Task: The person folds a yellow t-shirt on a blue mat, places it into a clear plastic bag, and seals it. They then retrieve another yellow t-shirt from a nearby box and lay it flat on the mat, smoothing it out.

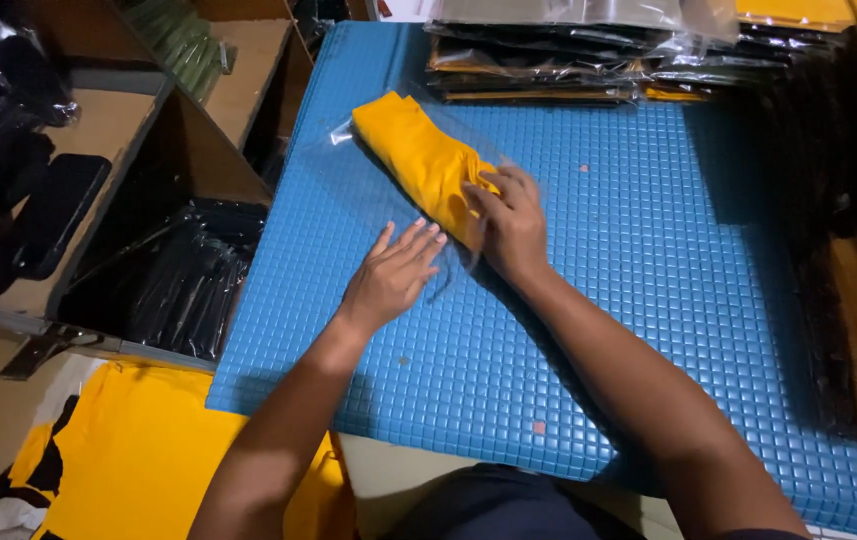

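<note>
A folded yellow garment (415, 150) lies partly inside a clear plastic bag (349, 170) on a blue grid-patterned mat (629, 260). My right hand (509, 220) grips the near end of the garment at the bag's mouth, fingers curled over the cloth. Flat on the bag beside it rests my left hand (394, 272), fingers spread and pressing the plastic down.
Stacks of bagged dark and yellow garments (569, 55) line the mat's far edge. More dark bagged items run down the right side (849, 250). Black bags fill a wooden shelf (179, 270) at left. Yellow cloth (139, 450) lies below at lower left.
</note>
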